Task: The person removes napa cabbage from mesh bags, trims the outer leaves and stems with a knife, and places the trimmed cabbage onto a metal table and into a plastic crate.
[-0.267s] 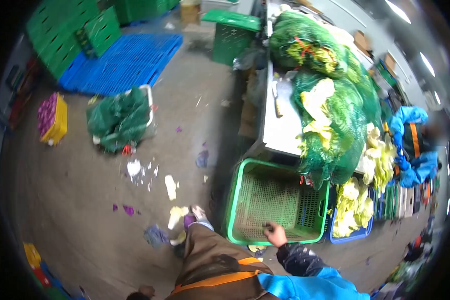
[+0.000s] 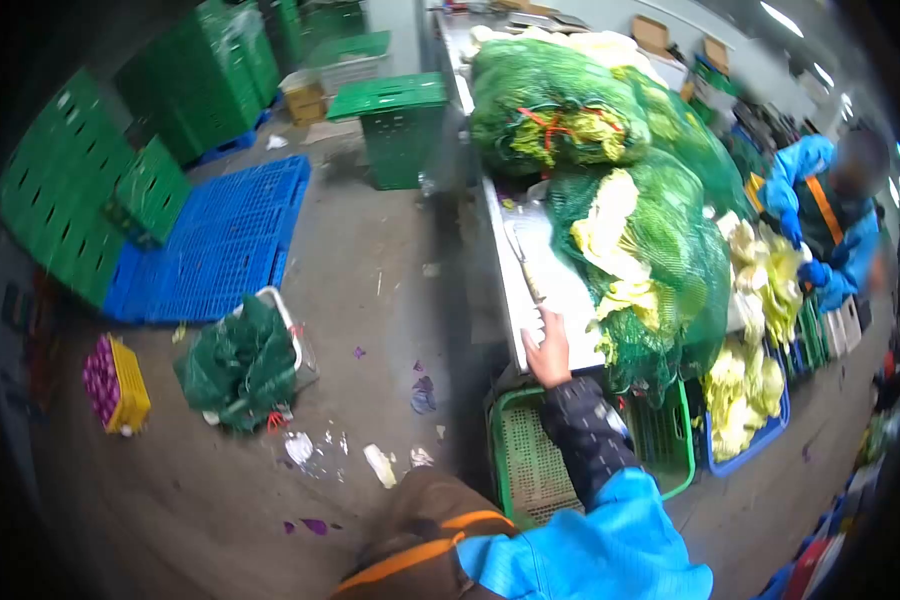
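Observation:
My right hand [image 2: 550,352] reaches over the near edge of the steel table [image 2: 570,300], thumb and forefinger apart. Its fingertips are right by the pale handle of a knife [image 2: 532,278] lying on the table; I cannot make out whether they touch. To the right of the hand, a green mesh sack [image 2: 670,270] bulges with leafy cabbages, with loose yellow leaves [image 2: 610,225] on it. Beneath my forearm stands a green plastic crate [image 2: 530,450], partly hidden by the sleeve. My left hand is out of view.
A second tied sack [image 2: 560,100] sits farther back. A blue crate of leaves [image 2: 740,400] stands at right, near a co-worker in blue sleeves [image 2: 800,165]. Leftward are a green bin [image 2: 395,130], a blue pallet [image 2: 215,240], a netting-covered basket [image 2: 240,365] and a yellow crate [image 2: 128,385].
My right hand has moved from above the green crate's near rim, forward and up to the knife on the table. My view has shifted, so the surroundings sit lower in it.

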### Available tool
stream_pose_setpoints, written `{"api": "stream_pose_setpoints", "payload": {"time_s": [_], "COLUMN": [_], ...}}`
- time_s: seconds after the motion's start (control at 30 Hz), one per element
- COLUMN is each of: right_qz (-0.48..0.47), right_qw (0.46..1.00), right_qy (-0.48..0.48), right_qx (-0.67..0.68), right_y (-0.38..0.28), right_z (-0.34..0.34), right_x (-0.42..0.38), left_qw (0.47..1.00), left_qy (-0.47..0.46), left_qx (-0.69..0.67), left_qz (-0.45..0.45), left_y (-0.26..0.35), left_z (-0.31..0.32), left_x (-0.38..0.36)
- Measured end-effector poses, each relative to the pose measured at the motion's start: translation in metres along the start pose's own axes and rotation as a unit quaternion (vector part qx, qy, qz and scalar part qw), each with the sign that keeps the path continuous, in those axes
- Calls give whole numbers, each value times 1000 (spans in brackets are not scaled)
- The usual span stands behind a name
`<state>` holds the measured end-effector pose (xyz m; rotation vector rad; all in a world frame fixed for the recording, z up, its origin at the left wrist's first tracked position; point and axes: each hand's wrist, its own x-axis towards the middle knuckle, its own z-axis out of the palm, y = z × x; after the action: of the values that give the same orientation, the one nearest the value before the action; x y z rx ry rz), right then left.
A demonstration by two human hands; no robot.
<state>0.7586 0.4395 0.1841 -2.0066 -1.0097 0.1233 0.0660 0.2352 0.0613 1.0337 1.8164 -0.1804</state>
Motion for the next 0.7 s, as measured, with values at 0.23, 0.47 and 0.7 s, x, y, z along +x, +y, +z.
{"api": "stream_pose_setpoints", "payload": {"time_s": [0.23, 0.47, 0.7], "right_qz": [135, 143, 240], "right_qw": [975, 916, 966], "right_qy": [-71, -58, 6], "right_qx": [-160, -371, -97], "right_y": [1, 36, 42], "right_z": [49, 37, 19], "right_x": [110, 118, 21], "left_qw": [967, 841, 577], "left_qy": [77, -67, -298], "left_qx": [9, 102, 167], "left_qz": [242, 527, 742], "left_y": [275, 642, 899], "left_z": [-142, -74, 88], "left_x": [155, 132, -17]}}
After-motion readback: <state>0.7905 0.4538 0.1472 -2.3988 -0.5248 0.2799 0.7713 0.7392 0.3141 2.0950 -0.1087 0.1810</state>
